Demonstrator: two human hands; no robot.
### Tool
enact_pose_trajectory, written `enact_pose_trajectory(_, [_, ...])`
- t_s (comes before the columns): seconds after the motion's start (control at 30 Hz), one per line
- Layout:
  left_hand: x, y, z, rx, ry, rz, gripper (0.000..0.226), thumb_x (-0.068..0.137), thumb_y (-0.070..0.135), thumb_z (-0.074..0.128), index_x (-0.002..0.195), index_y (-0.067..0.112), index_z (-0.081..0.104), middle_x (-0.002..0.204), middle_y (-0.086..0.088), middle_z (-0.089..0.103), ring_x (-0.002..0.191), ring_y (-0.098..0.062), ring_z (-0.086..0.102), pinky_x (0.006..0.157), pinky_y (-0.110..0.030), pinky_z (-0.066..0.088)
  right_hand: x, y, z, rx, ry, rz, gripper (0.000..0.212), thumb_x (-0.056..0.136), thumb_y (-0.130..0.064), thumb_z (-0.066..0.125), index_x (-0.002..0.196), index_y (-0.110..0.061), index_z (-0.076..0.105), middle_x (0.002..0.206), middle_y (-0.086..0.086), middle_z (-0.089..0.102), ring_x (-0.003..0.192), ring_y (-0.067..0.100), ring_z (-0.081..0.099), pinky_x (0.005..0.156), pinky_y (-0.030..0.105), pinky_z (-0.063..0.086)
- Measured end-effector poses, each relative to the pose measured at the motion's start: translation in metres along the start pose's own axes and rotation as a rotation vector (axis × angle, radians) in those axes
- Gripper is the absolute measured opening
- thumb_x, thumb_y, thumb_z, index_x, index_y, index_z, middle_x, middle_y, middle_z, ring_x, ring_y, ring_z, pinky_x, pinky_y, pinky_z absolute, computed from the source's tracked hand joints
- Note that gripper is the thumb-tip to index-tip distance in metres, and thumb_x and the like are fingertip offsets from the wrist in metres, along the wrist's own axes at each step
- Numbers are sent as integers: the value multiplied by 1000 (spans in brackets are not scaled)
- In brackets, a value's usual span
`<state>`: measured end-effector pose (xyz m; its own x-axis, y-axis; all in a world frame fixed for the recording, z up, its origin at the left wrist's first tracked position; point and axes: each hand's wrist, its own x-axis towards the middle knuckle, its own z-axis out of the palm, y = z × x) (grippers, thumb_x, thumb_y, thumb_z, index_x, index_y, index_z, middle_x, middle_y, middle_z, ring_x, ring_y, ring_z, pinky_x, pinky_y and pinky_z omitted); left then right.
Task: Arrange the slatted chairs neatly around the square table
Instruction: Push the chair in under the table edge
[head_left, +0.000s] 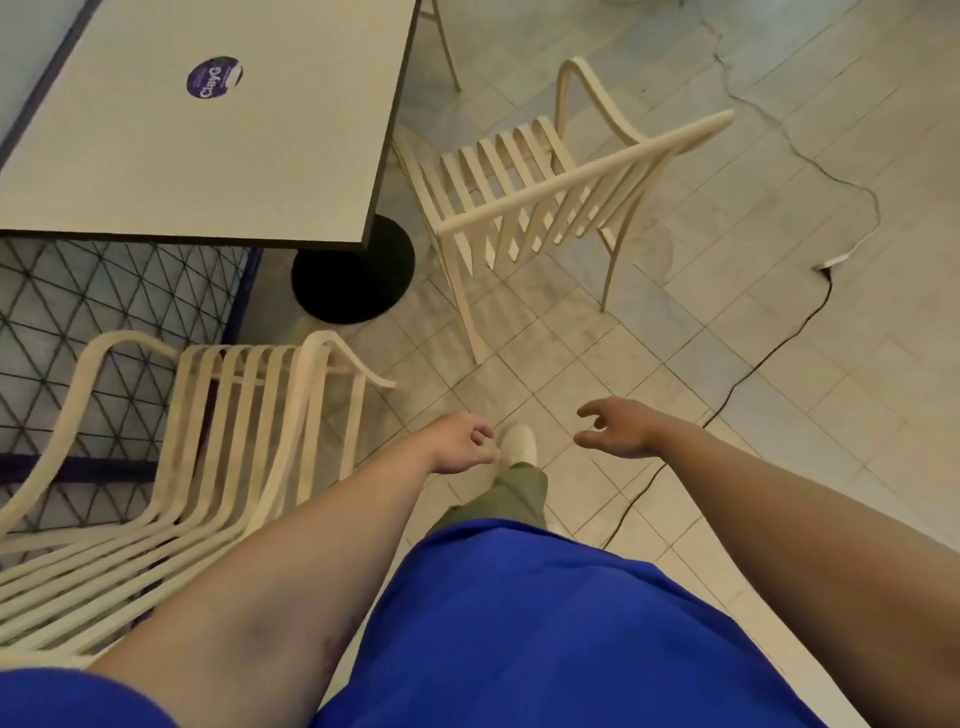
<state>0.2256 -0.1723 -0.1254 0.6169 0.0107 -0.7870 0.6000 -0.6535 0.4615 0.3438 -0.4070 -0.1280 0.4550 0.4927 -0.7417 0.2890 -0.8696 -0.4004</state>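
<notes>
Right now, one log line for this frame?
left hand: empty | right hand: empty | far chair: skewed to square table, untouched | near chair: untouched

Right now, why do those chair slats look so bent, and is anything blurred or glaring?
Head view: the wide-angle lens stretches the near chair slats toward the lower left corner, though they may be curved anyway; light is soft and even, no glare on the table; the whole frame is slightly soft, the sticker lettering barely legible.

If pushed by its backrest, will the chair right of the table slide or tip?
Probably slides: the slatted chair has thin legs on smooth floor tiles. Pushed high, it might tilt. Open slats suggest light weight.
</notes>
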Motion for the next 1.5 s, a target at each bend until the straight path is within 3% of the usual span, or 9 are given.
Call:
enact_pose_trajectory(0.1, [32, 21, -15, -18, -27, -1, 54, 94, 30, 67, 143, 14, 51, 142, -7, 57, 123, -21, 55, 92, -28, 40, 20, 13, -30, -21, 2, 5, 63, 95, -44, 56, 147, -14, 38, 145, 11, 46, 127, 24, 49, 106, 36, 37])
enact_pose_trajectory(0.23, [80, 51, -52, -30, -21, 11, 55, 95, 31, 67, 144, 13, 50, 141, -9, 57, 126, -24, 54, 100, -31, 43, 52, 25, -81, -47, 0, 16, 62, 95, -44, 55, 147, -14, 38, 145, 10, 47, 127, 24, 49, 104, 35, 37])
enact_pose_trajectory(0.73, [175, 145, -144, -68, 42, 27, 52, 92, 33, 70, 139, 13, 57, 129, -5, 64, 115, -21, 61, 101, -33, 47, 139, 53, -227, -107, -34, -6, 63, 93, -45, 59, 146, -17, 40, 144, 7, 48, 124, 22, 51, 101, 33, 37])
enact_pose_trajectory(1.13, [202, 218, -151, -277, 220, -139, 53, 91, 35, 71, 139, 16, 57, 133, -6, 60, 120, -21, 57, 104, -36, 45, 199, 66, -343, -337, -148, -276, 63, 92, -45, 60, 146, -19, 40, 147, 7, 45, 134, 24, 43, 111, 41, 33])
enact_pose_trajectory(1.33, [203, 251, -208, -271, 407, -96, 52, 87, 35, 76, 134, 18, 60, 124, 1, 64, 110, -17, 61, 99, -37, 49, 218, 34, -398, -342, -160, -475, 56, 91, -44, 62, 140, -19, 48, 126, 5, 62, 108, 18, 58, 95, 34, 44])
enact_pose_trajectory(1.5, [209, 243, -254, -243, 483, -68, 54, 86, 39, 77, 134, 22, 59, 124, 3, 63, 107, -12, 62, 96, -35, 51, 241, 18, -421, -288, -89, -503, 59, 89, -44, 64, 140, -20, 48, 125, 4, 63, 112, 19, 58, 95, 31, 41])
